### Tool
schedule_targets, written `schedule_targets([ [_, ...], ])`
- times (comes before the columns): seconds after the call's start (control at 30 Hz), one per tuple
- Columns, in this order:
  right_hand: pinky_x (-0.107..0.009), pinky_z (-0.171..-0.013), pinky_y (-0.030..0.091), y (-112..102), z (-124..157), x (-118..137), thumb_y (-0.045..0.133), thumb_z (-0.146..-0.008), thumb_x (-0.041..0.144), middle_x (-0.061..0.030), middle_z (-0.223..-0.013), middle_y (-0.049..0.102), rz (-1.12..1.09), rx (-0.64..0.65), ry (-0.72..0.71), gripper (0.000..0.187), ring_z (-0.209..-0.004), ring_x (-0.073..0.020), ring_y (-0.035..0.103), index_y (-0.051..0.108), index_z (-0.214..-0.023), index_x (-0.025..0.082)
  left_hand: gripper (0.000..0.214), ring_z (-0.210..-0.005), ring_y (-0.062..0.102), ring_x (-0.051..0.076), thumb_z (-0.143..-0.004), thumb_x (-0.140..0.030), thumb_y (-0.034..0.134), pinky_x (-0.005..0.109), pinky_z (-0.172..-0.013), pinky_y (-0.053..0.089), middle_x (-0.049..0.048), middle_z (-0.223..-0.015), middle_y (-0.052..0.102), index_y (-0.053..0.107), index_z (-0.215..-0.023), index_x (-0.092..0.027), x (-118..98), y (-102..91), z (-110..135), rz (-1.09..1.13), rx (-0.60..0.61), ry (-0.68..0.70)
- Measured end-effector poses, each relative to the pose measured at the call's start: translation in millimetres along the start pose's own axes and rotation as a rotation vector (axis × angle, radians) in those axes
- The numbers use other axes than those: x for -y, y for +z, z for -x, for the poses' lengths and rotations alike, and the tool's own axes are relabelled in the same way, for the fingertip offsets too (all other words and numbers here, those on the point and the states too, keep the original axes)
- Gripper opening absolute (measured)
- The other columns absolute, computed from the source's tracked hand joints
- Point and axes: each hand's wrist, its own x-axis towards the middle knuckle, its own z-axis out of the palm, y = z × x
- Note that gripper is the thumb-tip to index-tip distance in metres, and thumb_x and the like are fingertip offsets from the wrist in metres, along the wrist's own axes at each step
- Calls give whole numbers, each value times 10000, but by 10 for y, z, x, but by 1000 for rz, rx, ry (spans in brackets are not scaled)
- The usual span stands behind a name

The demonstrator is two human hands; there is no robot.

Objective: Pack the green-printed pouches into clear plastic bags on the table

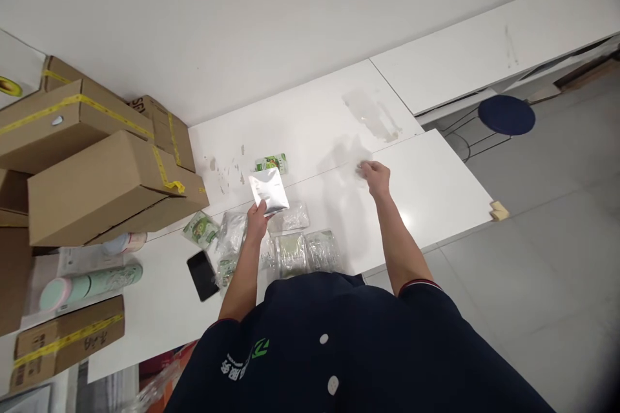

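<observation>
Head view: left hand (256, 219) pinches a plain silver foil pouch (268, 190), unlabelled; right hand (375, 175), at three o'clock, perhaps half-curled, grip unclear.

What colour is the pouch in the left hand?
Shiny silver; the pouch shows best in the head view.

The left hand (256, 218) pinches a silver pouch (268, 190) by its lower edge above the white desk (436, 187). At three o'clock from it, well apart, the right hand (375, 175) touches the desk. Clear packets (310, 250) lie at six o'clock from the pouch.
</observation>
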Motion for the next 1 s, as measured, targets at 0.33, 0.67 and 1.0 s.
schedule_targets([
  [0.33, -203, -374, 338, 93, 1314, 625, 654, -775, 572, 82, -470, 367, -203, 198, -27, 486, -394, -67, 361, 338, -620, 236, 497, -1126, 641, 271, -983, -497, 342, 458, -1015, 490, 161, -1333, 590, 602, -1202, -134, 0, 505, 871, 680, 662, -251],
  [0.67, -186, -349, 288, -249, 1830, 452, 697, -743, 520, 102, -468, 358, -35, 622, 153, 490, -375, -63, 328, 645, -1098, 186, 498, -1318, 492, 267, -1025, -464, 198, 501, -992, 493, 64, -1422, 523, 499, -1368, -266, -614, 322, 532, 598, 323, 174],
  [1.0, -182, -355, 249, -424, 1602, -333, 585, -804, 569, 117, -496, 275, -255, 344, 292, 534, -385, -66, 249, 615, -1192, 203, 369, -1159, 627, 260, -952, -443, 497, 444, -972, 529, 103, -1171, 685, 598, -1190, -179, -169, 173, 655, 595, 374, 6],
])
